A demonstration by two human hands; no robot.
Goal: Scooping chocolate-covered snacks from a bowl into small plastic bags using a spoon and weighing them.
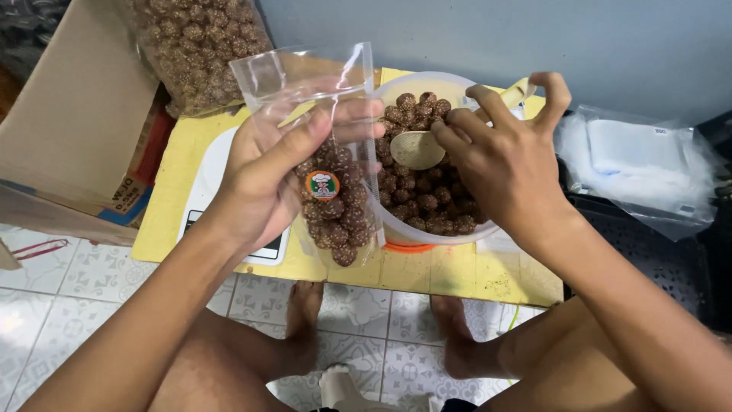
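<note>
Head view: hands at work over a low yellow table, seen from above, with the person's bare knees and feet below it.
Left hand: clenched around a clear plastic bag, thumb across the front, holding it upright with its mouth open and tilted toward the bowl, so what goes in can drop to the bottom.
Bag contents: brown sesame-coated balls fill the lower part; a small round sticker sits on the front.
Right hand: fingers pinched on the handle of a pale spoon, whose bowl rests on the heap, just beside the bag's edge.
White bowl: touching the bag, heaped with the same balls, standing on the table's middle.
Scale: white, flat, mostly under the left hand and bag.
Cardboard box: at far left, beside a large sack of balls.
Packet stack: empty clear bags, well apart on the right.
</note>
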